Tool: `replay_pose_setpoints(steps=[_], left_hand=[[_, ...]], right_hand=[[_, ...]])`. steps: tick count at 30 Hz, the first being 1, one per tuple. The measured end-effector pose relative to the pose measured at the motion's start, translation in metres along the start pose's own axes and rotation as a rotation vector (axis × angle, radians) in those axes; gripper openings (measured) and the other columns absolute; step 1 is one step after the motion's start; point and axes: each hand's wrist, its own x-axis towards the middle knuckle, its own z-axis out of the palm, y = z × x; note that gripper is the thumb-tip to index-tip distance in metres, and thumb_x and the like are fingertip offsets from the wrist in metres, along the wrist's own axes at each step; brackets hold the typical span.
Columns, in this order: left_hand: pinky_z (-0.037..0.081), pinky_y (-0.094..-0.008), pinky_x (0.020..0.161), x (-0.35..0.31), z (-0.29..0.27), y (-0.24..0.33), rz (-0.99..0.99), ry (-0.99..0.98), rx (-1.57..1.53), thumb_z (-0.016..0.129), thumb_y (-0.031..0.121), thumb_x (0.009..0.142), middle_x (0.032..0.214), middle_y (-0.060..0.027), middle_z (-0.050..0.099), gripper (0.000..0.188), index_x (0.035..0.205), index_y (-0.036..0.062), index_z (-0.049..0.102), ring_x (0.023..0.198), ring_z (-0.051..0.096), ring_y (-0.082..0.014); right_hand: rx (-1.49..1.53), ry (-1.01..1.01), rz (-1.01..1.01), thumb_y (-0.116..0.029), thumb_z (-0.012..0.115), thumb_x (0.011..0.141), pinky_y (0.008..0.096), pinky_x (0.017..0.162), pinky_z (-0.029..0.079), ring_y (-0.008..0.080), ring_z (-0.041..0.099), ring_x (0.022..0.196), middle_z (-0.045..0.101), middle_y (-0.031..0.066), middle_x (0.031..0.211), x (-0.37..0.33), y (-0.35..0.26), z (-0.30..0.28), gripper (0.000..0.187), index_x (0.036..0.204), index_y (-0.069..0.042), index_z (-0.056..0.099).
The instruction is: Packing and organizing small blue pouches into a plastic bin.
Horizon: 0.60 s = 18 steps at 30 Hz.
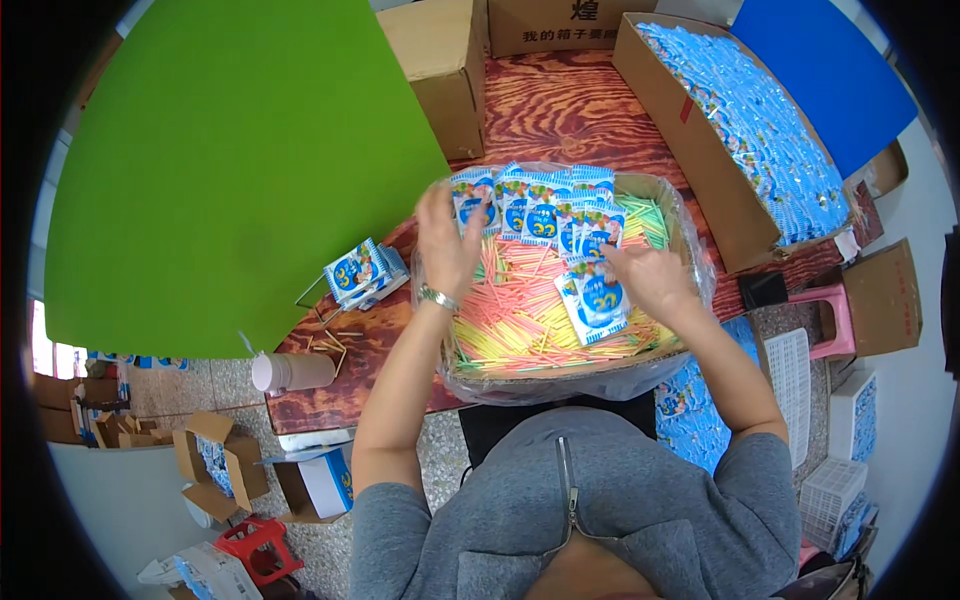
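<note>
A plastic-lined carton [560,378] in front of me holds many thin sticks [510,290] in pink, yellow and green. Several small blue-and-white packets lie across its far part. Over the far left corner, my left hand [445,245] has thumb and fingers apart, with a packet [476,188] just by the thumb; whether it touches it is unclear. My right hand [655,283] is closed, its fingertips pinched at the upper edge of a packet [600,300] that lies tilted on the sticks. Its fingertips are partly hidden.
A packet stack [358,274] sits on a wire stand left of the carton, near loose sticks and a pale bottle [292,372]. A green board [240,170] rises at left. A large carton of packets [755,130] stands far right, beside a blue board [830,80].
</note>
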Motion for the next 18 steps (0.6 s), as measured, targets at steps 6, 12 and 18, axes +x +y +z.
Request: replay_pose_setpoints(steps=[6,12,18], left_hand=[[0.051,-0.0320,0.083,-0.036,-0.032,0.042,-0.291,-0.570,-0.739,0.069,0.027,0.089,0.110,-0.0138,0.065,0.043,0.116,-0.0044,0.059,0.099,0.062,-0.0183],[0.051,-0.0217,0.070,-0.025,-0.067,0.038,-0.386,-0.628,-0.826,0.064,0.015,0.093,0.086,-0.0017,0.070,0.020,0.099,-0.0038,0.067,0.081,0.061,-0.0035],[0.047,-0.0225,0.056,-0.042,-0.073,0.018,-0.408,-0.478,-0.701,0.074,0.017,0.084,0.071,-0.0004,0.068,0.020,0.079,-0.0018,0.068,0.063,0.056,-0.0033]], right_hand=[[0.766,0.363,-0.251,-0.014,0.065,0.088,0.0300,0.059,0.048,0.0171,0.064,0.066,0.066,0.0126,0.080,0.036,-0.042,-0.026,0.021,0.101,0.003,0.066],[0.720,0.252,-0.320,-0.018,0.070,0.086,0.0316,0.055,0.045,0.0184,0.061,0.061,0.065,0.0111,0.077,0.067,-0.076,-0.026,0.018,0.091,-0.001,0.068],[0.669,0.288,-0.479,-0.014,0.066,0.088,0.0337,0.059,0.048,0.0235,0.063,0.067,0.064,0.0112,0.076,0.071,-0.096,-0.013,0.013,0.094,-0.002,0.066]])
